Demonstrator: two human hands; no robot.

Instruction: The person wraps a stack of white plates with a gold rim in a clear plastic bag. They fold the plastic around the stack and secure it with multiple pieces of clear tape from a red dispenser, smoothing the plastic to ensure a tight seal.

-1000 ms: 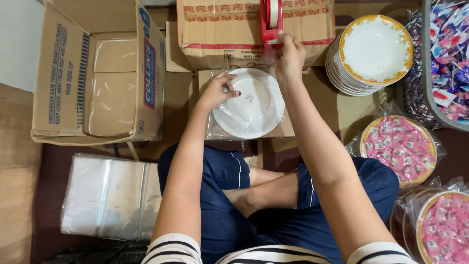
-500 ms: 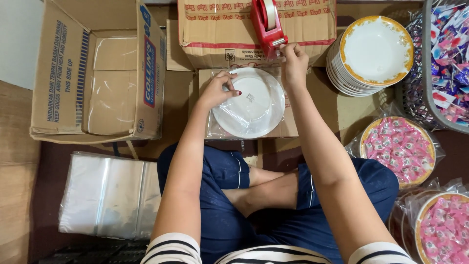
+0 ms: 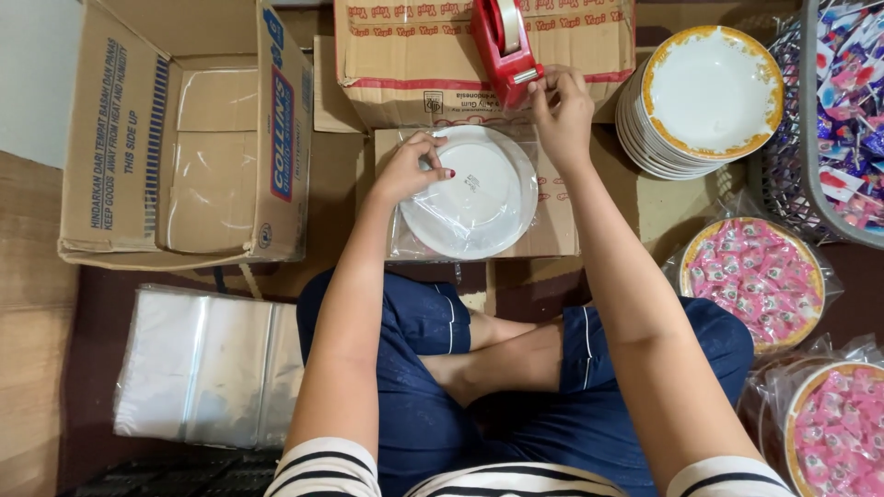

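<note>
A white plate [image 3: 474, 193] wrapped in clear plastic lies upside down on a flat piece of cardboard [image 3: 552, 221] in front of me. My left hand [image 3: 412, 166] presses on the plate's left rim, holding the plastic down. My right hand [image 3: 557, 106] is raised at the mouth of a red tape dispenser [image 3: 505, 48], fingers pinching the tape end. The dispenser stands on a brown carton [image 3: 405, 64] behind the plate.
An open cardboard box [image 3: 184, 138] lies at the left. A stack of gold-rimmed white plates [image 3: 704, 97] is at the right, with a basket of wrapped sweets [image 3: 847, 101] beyond. Two wrapped plates of pink sweets [image 3: 755, 276] [image 3: 838, 433] sit lower right. Clear plastic bags [image 3: 207, 368] lie lower left.
The red dispenser has tilted and come down slightly toward the plate. My right hand has shifted to its mouth. The left hand stays on the plate.
</note>
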